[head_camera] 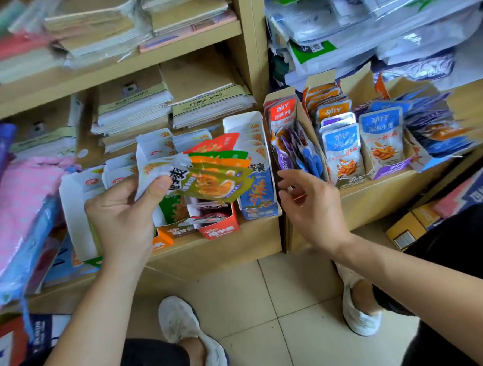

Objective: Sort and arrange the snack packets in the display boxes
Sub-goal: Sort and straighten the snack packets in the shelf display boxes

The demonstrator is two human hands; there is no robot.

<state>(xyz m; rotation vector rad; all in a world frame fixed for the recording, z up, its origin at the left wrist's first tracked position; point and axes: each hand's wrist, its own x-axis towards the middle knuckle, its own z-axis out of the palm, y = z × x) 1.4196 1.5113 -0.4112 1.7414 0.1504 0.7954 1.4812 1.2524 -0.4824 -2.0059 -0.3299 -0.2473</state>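
At about nine o'clock from the frame's centre, the left hand [123, 215] is clamped on a fan of snack packets [206, 173], thumb pressing over the white edges, the olive, orange, green and red faces spreading toward three o'clock. Below the fan on the shelf [216, 249] sit the open display boxes: a red box [220, 226] at six o'clock of the fan, nearly empty as far as can be seen, and a blue box [259, 198] just beside it at four o'clock.

To do this step well, I judge the fan should be kept tight at the thumb so one colour can be peeled off without the rest sliding; match each packet's colour to its box and slot it upright, face forward.

The right hand [309, 204] hangs empty at three o'clock of the fan, fingers loosely apart and curled, apart from the packets. It looks best placed to pluck the outermost packet. Further toward two o'clock, the fish-snack boxes [343, 148] hold blue, orange and red packets, some leaning untidily, which probably need squaring later.
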